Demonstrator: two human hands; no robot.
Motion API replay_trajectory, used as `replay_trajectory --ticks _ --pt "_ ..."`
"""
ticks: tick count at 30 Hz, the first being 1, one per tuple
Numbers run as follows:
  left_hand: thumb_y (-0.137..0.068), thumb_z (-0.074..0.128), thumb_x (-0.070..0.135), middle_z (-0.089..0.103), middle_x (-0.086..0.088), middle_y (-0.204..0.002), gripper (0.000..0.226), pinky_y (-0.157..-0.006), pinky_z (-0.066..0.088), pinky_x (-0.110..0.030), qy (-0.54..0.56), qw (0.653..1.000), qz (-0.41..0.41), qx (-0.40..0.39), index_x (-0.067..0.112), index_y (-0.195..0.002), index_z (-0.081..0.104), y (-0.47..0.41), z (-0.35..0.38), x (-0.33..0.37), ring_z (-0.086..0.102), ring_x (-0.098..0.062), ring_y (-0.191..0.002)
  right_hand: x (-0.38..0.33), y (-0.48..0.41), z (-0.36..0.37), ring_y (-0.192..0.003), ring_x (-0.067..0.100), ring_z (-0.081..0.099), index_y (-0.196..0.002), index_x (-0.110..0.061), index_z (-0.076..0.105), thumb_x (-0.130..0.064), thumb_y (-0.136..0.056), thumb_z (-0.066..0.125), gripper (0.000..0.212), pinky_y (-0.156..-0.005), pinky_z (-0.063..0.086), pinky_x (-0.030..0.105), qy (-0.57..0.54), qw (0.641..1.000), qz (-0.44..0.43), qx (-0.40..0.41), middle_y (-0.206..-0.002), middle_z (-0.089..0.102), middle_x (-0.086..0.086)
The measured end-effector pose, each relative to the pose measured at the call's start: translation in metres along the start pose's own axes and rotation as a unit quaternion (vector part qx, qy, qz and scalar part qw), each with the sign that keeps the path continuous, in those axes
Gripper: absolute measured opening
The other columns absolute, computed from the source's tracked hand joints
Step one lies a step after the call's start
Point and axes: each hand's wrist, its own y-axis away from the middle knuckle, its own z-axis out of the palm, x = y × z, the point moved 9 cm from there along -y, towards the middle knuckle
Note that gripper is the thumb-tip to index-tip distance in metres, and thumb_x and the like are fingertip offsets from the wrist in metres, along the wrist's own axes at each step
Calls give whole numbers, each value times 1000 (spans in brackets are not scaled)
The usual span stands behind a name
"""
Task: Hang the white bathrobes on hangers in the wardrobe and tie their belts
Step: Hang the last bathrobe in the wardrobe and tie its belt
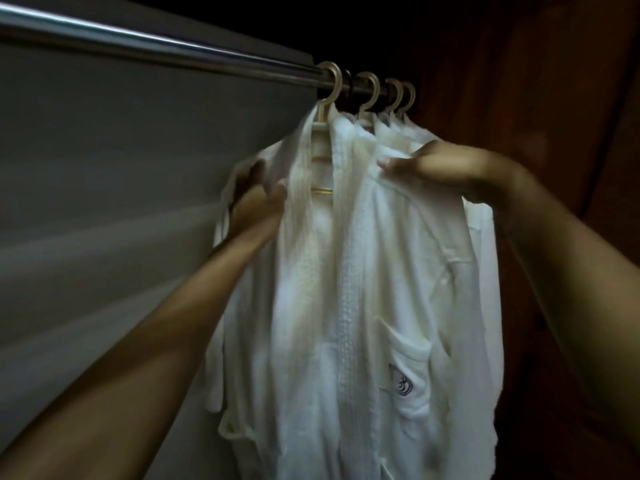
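At the right end of the rail (156, 46), hangers (333, 85) carry white robes (398, 131) packed close together. Our left hand (257, 199) curls round the left shoulder of the front robe (311, 271), thumb before the cloth and fingers behind it. Our right hand (429, 165) grips cloth at the robe's right shoulder with bent fingers. A pocket (410, 358) with a dark emblem sits low on the right panel. A grey wall (104, 168) stands left of the robes

Wardrobe interior, metal rail (156, 46), hung white bathrobes (363, 271)
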Motion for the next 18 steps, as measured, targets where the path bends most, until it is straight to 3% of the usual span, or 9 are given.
replay_trajectory --ticks 2,3,5,6,8,10,12,15,18 --pt "-99 49 56 45 -6 -154 63 -110 39 -36 51 999 3 11 28 -154 37 13 3 18 48 -29 -137 -14 -3 8 -110 -11 62 -139 -42 52 -63 -98 51 46 -87 55 17 -96 991 -19 -89 -125 63 -21" --pt "-98 50 56 44 -4 -154 63 -111 39 -37 80 996 7 25 29 -154 37 17 1 27 47 -28 -137 -20 -10 8 -109 -17 59 -139 -49 43 -59 -102 46 39 -83 53 11 -95 991 -30 -94 -129 57 -26" --pt "-95 53 58 37 -2 -158 69 -117 34 -41 120 991 34 57 29 -155 33 16 -8 47 39 -24 -143 -30 -31 8 -137 0 46 -148 -50 33 -59 -105 37 45 -107 45 24 11 998 -38 -56 -152 44 -14" --pt "-93 53 62 33 0 -161 74 -119 32 -44 122 990 50 52 32 -156 29 10 -8 57 34 -23 -146 -36 -44 8 -152 14 26 -156 -50 19 -63 -103 30 56 -122 28 37 134 989 -58 -23 -164 28 -7" --pt "-85 50 73 31 5 -162 82 -119 31 -47 84 993 78 6 43 -156 21 -7 0 73 31 -22 -147 -41 -65 9 -157 32 0 -160 -44 -2 -69 -95 22 74 -126 3 52 331 940 -77 43 -171 7 5" --pt "-81 50 71 36 8 -157 84 -113 38 -50 17 993 108 -40 50 -156 17 -20 13 78 37 -24 -143 -40 -72 17 -157 34 -5 -162 -38 -2 -67 -99 29 76 -126 -2 53 331 936 -98 70 -171 4 10" --pt "-85 54 54 35 4 -155 82 -109 41 -53 -40 989 127 -65 48 -156 13 -25 20 76 38 -28 -142 -38 -72 19 -157 28 -4 -162 -30 14 -60 -103 39 71 -127 2 49 264 953 -123 79 -171 5 2" --pt "-90 51 31 41 -2 -148 69 -108 41 -50 -69 985 151 -46 41 -153 25 -34 9 79 39 -31 -137 -18 -80 16 -154 30 20 -159 -29 29 -66 -99 42 71 -121 25 45 212 969 -79 96 -169 19 1" --pt "-81 52 20 56 -10 -133 58 -102 46 -40 -70 985 154 -11 26 -139 51 -45 -11 80 51 -33 -124 -28 -73 9 -129 36 52 -151 -24 34 -61 -95 44 68 -87 44 39 263 937 -123 196 -149 50 12"
